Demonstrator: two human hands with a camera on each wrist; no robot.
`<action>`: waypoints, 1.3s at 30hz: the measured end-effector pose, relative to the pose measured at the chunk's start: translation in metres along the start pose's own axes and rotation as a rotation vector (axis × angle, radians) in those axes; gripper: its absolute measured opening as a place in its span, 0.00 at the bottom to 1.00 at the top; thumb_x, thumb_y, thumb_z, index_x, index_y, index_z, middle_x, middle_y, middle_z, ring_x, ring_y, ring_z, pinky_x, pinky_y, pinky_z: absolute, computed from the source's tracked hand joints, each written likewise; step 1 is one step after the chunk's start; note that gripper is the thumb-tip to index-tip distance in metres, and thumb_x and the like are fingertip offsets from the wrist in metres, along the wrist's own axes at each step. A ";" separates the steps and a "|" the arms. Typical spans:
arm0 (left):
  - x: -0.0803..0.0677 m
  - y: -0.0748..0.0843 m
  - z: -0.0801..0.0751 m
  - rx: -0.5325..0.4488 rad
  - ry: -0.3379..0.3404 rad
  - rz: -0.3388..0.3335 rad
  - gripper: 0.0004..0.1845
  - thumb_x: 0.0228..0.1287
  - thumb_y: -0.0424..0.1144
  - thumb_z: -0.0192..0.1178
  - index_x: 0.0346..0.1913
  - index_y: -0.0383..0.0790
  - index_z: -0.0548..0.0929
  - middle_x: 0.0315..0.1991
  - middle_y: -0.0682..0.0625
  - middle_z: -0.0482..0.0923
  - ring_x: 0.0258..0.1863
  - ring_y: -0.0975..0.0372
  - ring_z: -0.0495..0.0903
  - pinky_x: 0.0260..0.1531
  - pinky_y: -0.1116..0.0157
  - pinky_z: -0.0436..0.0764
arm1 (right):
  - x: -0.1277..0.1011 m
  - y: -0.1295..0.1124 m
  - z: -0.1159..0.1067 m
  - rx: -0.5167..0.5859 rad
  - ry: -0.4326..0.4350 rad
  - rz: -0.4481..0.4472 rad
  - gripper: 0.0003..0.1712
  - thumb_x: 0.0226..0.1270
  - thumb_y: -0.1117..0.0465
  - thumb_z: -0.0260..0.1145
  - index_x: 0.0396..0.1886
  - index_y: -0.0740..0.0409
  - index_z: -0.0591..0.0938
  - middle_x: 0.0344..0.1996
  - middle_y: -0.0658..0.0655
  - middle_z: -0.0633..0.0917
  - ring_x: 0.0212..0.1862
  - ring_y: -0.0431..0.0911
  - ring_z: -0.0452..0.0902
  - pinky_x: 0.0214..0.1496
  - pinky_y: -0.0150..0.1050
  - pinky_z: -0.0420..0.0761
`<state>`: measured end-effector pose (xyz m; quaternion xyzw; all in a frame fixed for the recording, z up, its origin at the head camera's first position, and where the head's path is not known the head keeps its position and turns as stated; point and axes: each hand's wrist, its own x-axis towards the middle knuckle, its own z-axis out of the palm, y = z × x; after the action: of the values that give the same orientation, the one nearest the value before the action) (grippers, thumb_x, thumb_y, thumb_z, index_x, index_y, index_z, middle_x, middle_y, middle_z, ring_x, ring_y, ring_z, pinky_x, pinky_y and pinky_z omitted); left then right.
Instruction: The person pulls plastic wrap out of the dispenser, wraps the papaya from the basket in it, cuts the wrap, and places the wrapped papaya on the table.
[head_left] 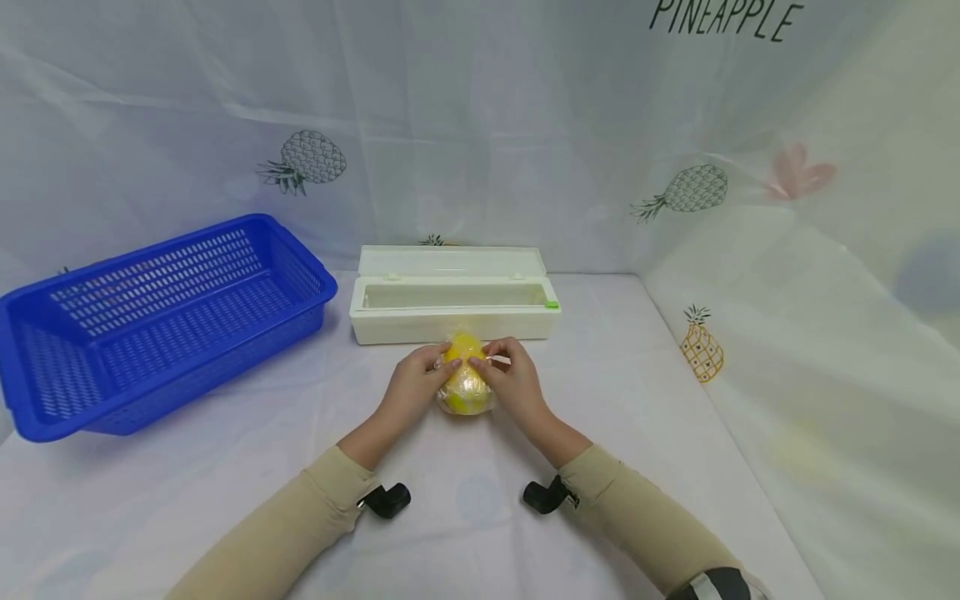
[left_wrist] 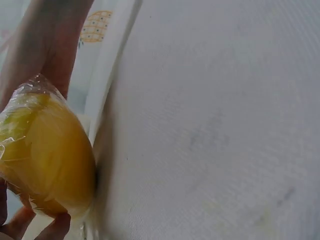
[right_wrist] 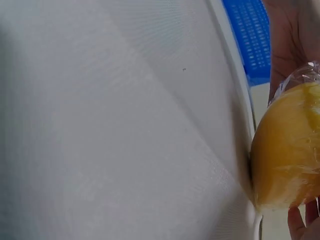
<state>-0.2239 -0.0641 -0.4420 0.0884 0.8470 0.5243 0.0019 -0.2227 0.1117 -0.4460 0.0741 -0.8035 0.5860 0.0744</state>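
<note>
A yellow fruit [head_left: 465, 385] with greenish patches, wrapped in clear cling film, rests on the white cloth in front of the box. My left hand [head_left: 412, 383] holds its left side, thumb over the top. From the right, my right hand [head_left: 519, 385] grips it the same way, both thumbs close together on the film. In the left wrist view the wrapped fruit [left_wrist: 50, 155] has crinkled film bunched at one end, and fingertips touch its lower side. The right wrist view shows the fruit [right_wrist: 285, 150] low against the cloth, with fingers under its near end.
Just behind the fruit stands a long white box [head_left: 453, 325], its lid [head_left: 453, 262] raised and a green tab [head_left: 552, 305] at its right end. A blue perforated basket [head_left: 217, 367] sits at the left. Pineapple-printed cloth [head_left: 480, 150] hangs behind and at the right.
</note>
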 end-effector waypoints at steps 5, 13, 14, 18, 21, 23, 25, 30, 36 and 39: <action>0.007 -0.006 -0.001 -0.050 -0.042 -0.031 0.17 0.68 0.46 0.62 0.36 0.32 0.85 0.64 0.43 0.72 0.67 0.50 0.65 0.67 0.50 0.62 | 0.005 0.006 0.001 0.033 -0.022 0.098 0.16 0.65 0.62 0.69 0.44 0.64 0.73 0.51 0.60 0.77 0.56 0.55 0.74 0.57 0.46 0.77; 0.015 -0.011 0.002 -0.173 -0.058 -0.149 0.17 0.62 0.45 0.67 0.27 0.35 0.75 0.63 0.45 0.73 0.65 0.49 0.67 0.64 0.51 0.67 | 0.021 0.025 -0.010 0.012 -0.125 0.187 0.17 0.63 0.64 0.71 0.44 0.63 0.72 0.40 0.57 0.75 0.43 0.49 0.71 0.44 0.35 0.74; 0.015 -0.011 0.003 -0.199 -0.059 -0.166 0.16 0.62 0.44 0.68 0.30 0.36 0.75 0.63 0.44 0.73 0.65 0.48 0.67 0.63 0.51 0.69 | 0.022 0.027 -0.012 0.014 -0.142 0.192 0.16 0.63 0.65 0.70 0.44 0.62 0.72 0.39 0.56 0.75 0.42 0.48 0.70 0.43 0.35 0.73; 0.018 -0.013 0.007 -0.312 -0.079 -0.222 0.14 0.64 0.40 0.67 0.37 0.37 0.72 0.63 0.42 0.71 0.62 0.48 0.69 0.59 0.54 0.73 | 0.027 0.033 -0.020 0.027 -0.225 0.202 0.14 0.64 0.66 0.69 0.43 0.61 0.72 0.36 0.55 0.73 0.40 0.46 0.68 0.40 0.34 0.70; 0.020 -0.013 0.011 -0.392 -0.080 -0.255 0.12 0.66 0.38 0.64 0.37 0.37 0.71 0.61 0.41 0.71 0.60 0.49 0.70 0.57 0.57 0.74 | 0.029 0.036 -0.027 0.038 -0.295 0.179 0.14 0.64 0.69 0.68 0.43 0.62 0.72 0.36 0.55 0.73 0.40 0.46 0.68 0.39 0.33 0.70; 0.021 -0.012 0.014 -0.435 -0.077 -0.269 0.11 0.67 0.37 0.63 0.35 0.36 0.71 0.59 0.41 0.71 0.58 0.50 0.70 0.55 0.59 0.74 | 0.030 0.038 -0.033 0.043 -0.340 0.164 0.15 0.63 0.70 0.68 0.44 0.63 0.71 0.37 0.55 0.73 0.39 0.46 0.69 0.39 0.33 0.71; 0.022 -0.012 0.015 -0.463 -0.073 -0.285 0.11 0.69 0.37 0.61 0.34 0.37 0.71 0.58 0.41 0.72 0.56 0.50 0.71 0.53 0.60 0.75 | 0.031 0.039 -0.037 0.059 -0.376 0.154 0.16 0.63 0.72 0.68 0.45 0.63 0.71 0.37 0.55 0.74 0.40 0.46 0.70 0.38 0.31 0.73; 0.022 -0.011 0.016 -0.472 -0.071 -0.313 0.10 0.70 0.40 0.60 0.38 0.37 0.73 0.59 0.41 0.71 0.55 0.51 0.71 0.53 0.60 0.75 | 0.029 0.038 -0.042 0.135 -0.377 0.094 0.21 0.58 0.75 0.70 0.47 0.67 0.70 0.40 0.57 0.75 0.42 0.48 0.71 0.42 0.31 0.77; 0.022 -0.012 0.018 -0.511 -0.056 -0.324 0.11 0.72 0.39 0.57 0.45 0.32 0.75 0.59 0.40 0.72 0.55 0.53 0.71 0.52 0.63 0.74 | 0.022 0.031 -0.039 0.224 -0.348 -0.002 0.20 0.58 0.76 0.69 0.49 0.74 0.73 0.46 0.58 0.73 0.50 0.50 0.70 0.60 0.46 0.72; 0.024 -0.013 0.017 -0.512 -0.052 -0.325 0.13 0.72 0.40 0.57 0.46 0.31 0.75 0.59 0.41 0.72 0.56 0.53 0.69 0.52 0.63 0.73 | 0.020 0.027 -0.038 0.220 -0.397 -0.065 0.15 0.62 0.77 0.65 0.49 0.76 0.79 0.46 0.58 0.71 0.54 0.49 0.66 0.63 0.52 0.65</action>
<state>-0.2476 -0.0509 -0.4593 -0.0382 0.6899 0.7112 0.1295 -0.2461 0.1555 -0.4551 0.2215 -0.7309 0.6412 -0.0746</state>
